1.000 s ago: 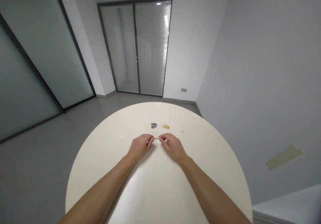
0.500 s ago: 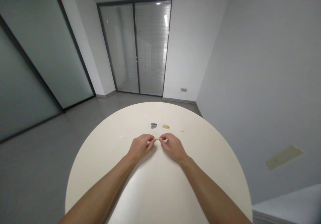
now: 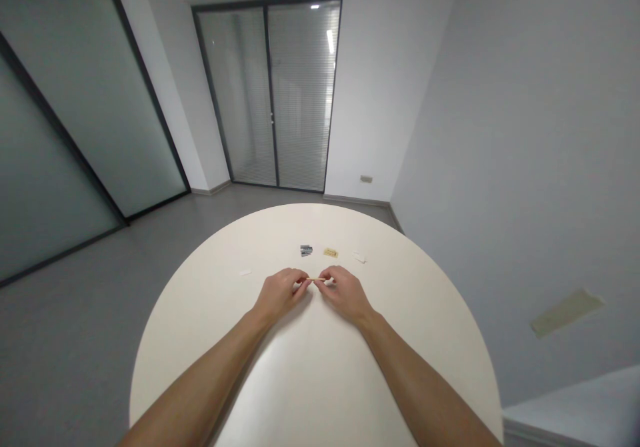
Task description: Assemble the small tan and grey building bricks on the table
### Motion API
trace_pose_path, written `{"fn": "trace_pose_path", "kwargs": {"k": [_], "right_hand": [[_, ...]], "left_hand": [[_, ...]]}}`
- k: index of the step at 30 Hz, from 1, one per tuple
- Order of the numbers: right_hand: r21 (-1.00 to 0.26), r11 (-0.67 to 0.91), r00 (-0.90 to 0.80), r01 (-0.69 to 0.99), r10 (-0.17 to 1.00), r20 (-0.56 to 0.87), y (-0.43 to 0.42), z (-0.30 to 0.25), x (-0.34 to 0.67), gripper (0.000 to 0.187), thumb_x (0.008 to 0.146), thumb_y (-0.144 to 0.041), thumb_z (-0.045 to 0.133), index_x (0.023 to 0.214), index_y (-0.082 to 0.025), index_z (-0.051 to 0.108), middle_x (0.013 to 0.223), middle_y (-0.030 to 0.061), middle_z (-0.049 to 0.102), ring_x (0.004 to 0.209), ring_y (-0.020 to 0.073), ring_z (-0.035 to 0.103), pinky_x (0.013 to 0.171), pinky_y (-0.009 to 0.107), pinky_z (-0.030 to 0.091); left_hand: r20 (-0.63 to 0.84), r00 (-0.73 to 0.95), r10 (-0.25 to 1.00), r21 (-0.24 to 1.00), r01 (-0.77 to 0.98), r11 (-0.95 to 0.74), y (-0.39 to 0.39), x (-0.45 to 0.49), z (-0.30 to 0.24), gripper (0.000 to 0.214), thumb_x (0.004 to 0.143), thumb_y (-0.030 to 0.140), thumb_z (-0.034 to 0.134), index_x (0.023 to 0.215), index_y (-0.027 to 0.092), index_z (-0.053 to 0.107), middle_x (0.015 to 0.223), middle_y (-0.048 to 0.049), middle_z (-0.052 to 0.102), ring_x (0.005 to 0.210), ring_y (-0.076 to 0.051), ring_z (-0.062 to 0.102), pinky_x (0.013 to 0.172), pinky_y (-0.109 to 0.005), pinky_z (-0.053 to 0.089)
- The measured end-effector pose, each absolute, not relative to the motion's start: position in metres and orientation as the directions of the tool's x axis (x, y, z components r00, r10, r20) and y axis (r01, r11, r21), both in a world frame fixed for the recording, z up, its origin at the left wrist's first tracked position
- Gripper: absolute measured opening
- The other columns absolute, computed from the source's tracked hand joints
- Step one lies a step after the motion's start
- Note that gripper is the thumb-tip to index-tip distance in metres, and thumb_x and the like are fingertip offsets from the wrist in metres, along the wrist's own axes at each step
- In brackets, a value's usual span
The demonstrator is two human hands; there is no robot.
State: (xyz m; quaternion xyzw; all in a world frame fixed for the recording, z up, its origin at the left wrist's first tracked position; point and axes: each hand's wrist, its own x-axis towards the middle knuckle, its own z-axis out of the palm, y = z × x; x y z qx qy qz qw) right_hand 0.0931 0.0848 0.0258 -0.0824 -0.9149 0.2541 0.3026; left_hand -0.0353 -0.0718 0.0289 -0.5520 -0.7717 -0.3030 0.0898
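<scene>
A thin, short yellowish strip spans the gap between my two hands, over the middle of the table; its exact kind is too small to tell. My left hand pinches its left end between thumb and fingers. At the other end, my right hand has its fingertips closed on it. Just beyond the hands lie several small dark grey pieces in a cluster, a flat yellow piece with darker marks, and small white strips.
The round white table carries everything. One more white strip lies to the left of my left hand. Past the table stand glass doors with blinds, a frosted glass partition at left, and a grey wall at right.
The yellowish strip and the fingertips around it have shifted very slightly; the right fingertips sit a little closer to the left ones. The pieces on the table stay put.
</scene>
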Motion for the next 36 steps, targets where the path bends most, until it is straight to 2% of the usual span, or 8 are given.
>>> {"fn": "trace_pose_path", "kwargs": {"k": [10, 22, 36], "right_hand": [[-0.531, 0.847, -0.808, -0.008, 0.307, 0.503, 0.083, 0.0276, 0.0926, 0.011, 0.094, -0.031, 0.056, 0.092, -0.024, 0.064, 0.09, 0.0018, 0.069, 0.086, 0.0174, 0.062, 0.077, 0.03, 0.046], [-0.541, 0.84, -0.806, -0.044, 0.29, 0.516, 0.0865, 0.0211, 0.0912, 0.018, 0.097, -0.023, 0.05, 0.107, -0.025, 0.065, 0.104, 0.0021, 0.07, 0.097, 0.0171, 0.062, 0.087, 0.032, 0.046], [-0.535, 0.844, -0.797, -0.035, 0.299, 0.525, 0.0867, 0.0219, 0.0906, 0.015, 0.093, -0.022, 0.056, 0.104, -0.024, 0.067, 0.099, 0.002, 0.071, 0.093, 0.017, 0.063, 0.086, 0.032, 0.047]], "left_hand": [[0.476, -0.395, 0.785, 0.356, 0.903, 0.239, -0.0718, -0.0355, 0.0285, 0.019, 0.096, 0.033, 0.048, 0.095, 0.023, 0.065, 0.093, -0.0011, 0.072, 0.082, -0.016, 0.065, 0.073, -0.028, 0.046], [0.446, -0.458, 0.769, 0.383, 0.874, 0.298, -0.0715, -0.0354, 0.03, 0.021, 0.095, 0.03, 0.048, 0.099, 0.023, 0.067, 0.098, -0.0018, 0.073, 0.085, -0.017, 0.066, 0.075, -0.027, 0.045], [0.439, -0.472, 0.765, 0.424, 0.859, 0.286, -0.072, -0.0342, 0.0321, 0.021, 0.094, 0.029, 0.048, 0.096, 0.022, 0.068, 0.098, -0.0016, 0.073, 0.085, -0.017, 0.066, 0.076, -0.028, 0.046]]}}
